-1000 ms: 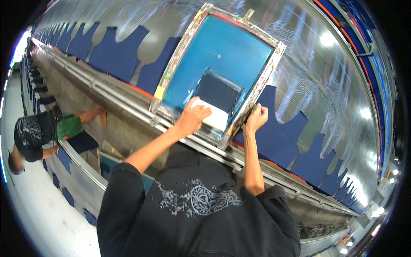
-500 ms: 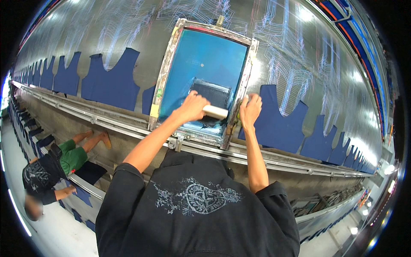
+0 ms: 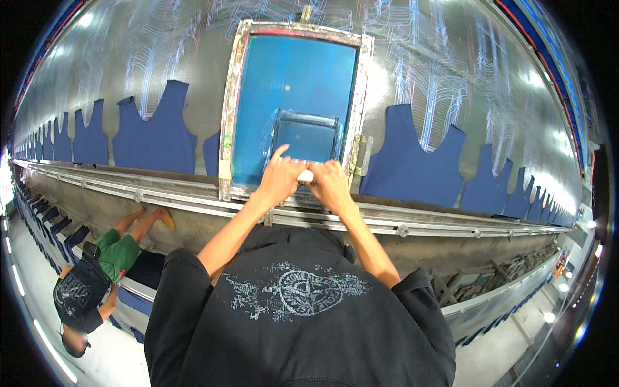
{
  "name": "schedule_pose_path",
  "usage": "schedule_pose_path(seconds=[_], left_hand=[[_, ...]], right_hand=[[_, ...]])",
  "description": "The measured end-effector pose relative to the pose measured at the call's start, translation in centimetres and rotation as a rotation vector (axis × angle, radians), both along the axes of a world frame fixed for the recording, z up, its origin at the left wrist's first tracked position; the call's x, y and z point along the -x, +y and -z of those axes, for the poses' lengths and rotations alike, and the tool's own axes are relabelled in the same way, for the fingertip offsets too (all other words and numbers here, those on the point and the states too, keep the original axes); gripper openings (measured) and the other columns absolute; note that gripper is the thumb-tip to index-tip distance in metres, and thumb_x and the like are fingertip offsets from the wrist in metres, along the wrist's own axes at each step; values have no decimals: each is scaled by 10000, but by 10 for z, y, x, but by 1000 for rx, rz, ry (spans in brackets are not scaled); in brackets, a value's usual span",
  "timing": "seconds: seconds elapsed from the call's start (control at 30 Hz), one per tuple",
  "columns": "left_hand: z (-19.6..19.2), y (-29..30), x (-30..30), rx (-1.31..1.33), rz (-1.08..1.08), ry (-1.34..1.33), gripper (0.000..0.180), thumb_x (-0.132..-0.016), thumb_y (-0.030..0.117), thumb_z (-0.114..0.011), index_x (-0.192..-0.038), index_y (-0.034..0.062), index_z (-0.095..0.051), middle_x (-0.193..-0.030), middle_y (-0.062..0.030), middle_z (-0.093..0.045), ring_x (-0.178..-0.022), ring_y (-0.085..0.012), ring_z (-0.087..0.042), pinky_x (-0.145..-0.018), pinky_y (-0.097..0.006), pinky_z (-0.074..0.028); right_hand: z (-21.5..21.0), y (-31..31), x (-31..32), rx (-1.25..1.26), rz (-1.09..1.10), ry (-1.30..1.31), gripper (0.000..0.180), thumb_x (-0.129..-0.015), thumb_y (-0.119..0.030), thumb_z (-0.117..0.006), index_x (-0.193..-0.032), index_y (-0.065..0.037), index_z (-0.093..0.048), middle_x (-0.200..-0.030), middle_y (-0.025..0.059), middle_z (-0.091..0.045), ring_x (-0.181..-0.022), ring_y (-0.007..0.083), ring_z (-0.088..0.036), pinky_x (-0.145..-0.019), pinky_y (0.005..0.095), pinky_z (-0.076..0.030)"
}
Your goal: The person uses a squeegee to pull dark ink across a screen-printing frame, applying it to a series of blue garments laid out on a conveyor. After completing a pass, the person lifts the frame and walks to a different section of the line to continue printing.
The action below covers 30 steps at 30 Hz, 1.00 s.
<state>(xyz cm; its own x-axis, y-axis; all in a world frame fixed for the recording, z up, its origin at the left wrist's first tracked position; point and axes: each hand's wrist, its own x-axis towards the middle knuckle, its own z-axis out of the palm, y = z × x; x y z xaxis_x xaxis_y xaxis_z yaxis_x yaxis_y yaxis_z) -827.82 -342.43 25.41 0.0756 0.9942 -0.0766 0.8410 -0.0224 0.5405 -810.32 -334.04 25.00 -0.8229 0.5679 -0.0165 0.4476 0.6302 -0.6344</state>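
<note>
1. Left hand [image 3: 278, 180] and right hand [image 3: 331, 185] meet at the near end of the screen-printing frame [image 3: 233, 109], both grasping a cream squeegee [image 3: 305, 175]; the left index finger is raised off the grip.
2. Squeegee and hands are together: it lies between and beneath them, so neither hand is nearer. Most of it is covered, with only a short cream piece showing between the thumbs.
3. Its long axis seems to run left to right, across the frame's length; which way the blade leans is hidden.
4. Inside the frame, just beyond the squeegee, a dark-edged rectangular print area [image 3: 303, 135] sits in the blue mesh [image 3: 293, 64]. The frame's own long axis points away from the body, its far end tipped slightly right.
5. Navy fabric panels lie on the grey worktop [image 3: 206, 71] to either side of the frame, the large right panel [image 3: 412, 158] just beside it.
6. Well left of the frame, a co-worker [image 3: 80, 290] stands across the aisle.
</note>
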Motion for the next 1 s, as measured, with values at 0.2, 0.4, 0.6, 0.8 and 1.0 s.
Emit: schedule_pose_path(seconds=[0.2,0.4,0.6,0.8,1.0], left_hand=[[-10,42,23,248,73,18,244,-709,117,-768,-951,125,-794,-827,-153,-754,-885,-333,-737,-1208,-611,-269],[9,97,38,-137,-69,110,333,-748,-5,-667,-1051,90,-765,-956,-126,-771,-935,-303,-730,-1230,-543,-276],[-20,-27,3,-209,-92,-35,497,-722,-30,-649,-1211,40,-698,-1187,-108,-735,-1117,-252,-683,-1213,-571,-298],[-19,-79,61,-154,-127,-17,523,-688,-18,-673,-1206,40,-716,-1211,-100,-743,-1161,-239,-678,-1224,-563,-284],[-13,-158,256,-98,-154,54,485,-719,-15,-656,-1193,53,-728,-1198,-90,-757,-1150,-241,-689,-1253,-521,-256]], right_hand=[[-15,19,-27,-26,293,192,597,-794,-345,-889,-1263,-32,-694,-1120,145,-737,-974,320,-667,-925,427,-495],[24,85,-51,605,990,245,406,-1038,-453,-630,-1119,-55,-638,-892,64,-641,-779,144,-609,-696,296,-502],[27,82,-29,648,1144,519,359,-1028,-361,-682,-815,-142,-495,-623,-70,-444,-499,35,-379,-455,239,-285],[43,45,59,354,1107,592,268,-1029,-230,-672,-833,-107,-536,-652,-82,-457,-562,19,-371,-504,236,-267],[76,-45,248,624,1108,672,253,-1040,-187,-616,-836,-61,-534,-687,-54,-462,-616,46,-397,-548,264,-311]])
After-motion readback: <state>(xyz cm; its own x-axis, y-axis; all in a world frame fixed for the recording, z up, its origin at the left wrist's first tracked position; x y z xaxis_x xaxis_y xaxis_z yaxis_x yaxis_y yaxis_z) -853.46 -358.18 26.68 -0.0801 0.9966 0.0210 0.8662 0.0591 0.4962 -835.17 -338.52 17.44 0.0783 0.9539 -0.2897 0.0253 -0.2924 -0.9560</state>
